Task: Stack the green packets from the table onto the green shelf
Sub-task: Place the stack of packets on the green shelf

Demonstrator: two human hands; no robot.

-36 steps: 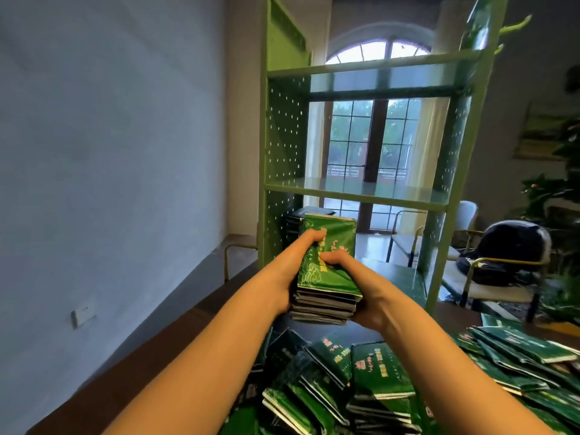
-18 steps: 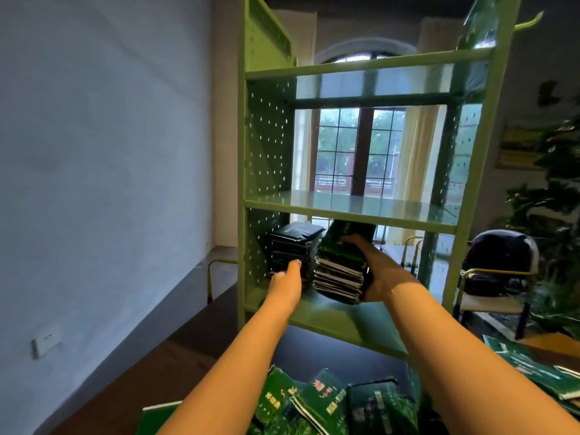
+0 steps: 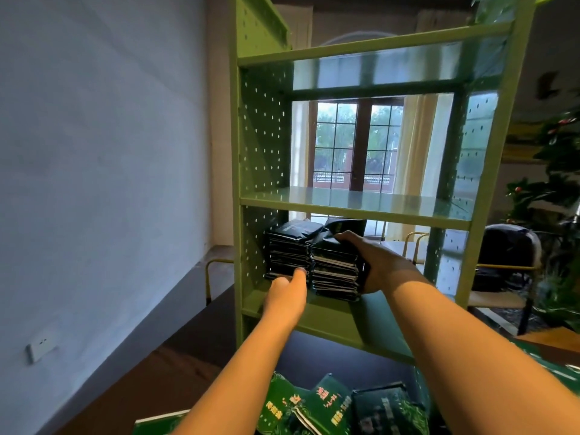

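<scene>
A tall green shelf stands ahead. On its lowest board sit two piles of green packets side by side. My right hand grips the right pile, fingers over its top and palm against its right side. My left hand reaches in front of the left pile, fingertips touching its lower front edge. Loose green packets lie on the table at the bottom of the view.
The middle and upper shelf boards hold nothing. A blue wall with a socket runs along the left. Behind the shelf are a window, chairs with a dark bag, and plants at the right.
My right hand has carried the pile forward and set it down on the lowest board beside the first pile. My left hand let go of it and moved to the left pile's front.
</scene>
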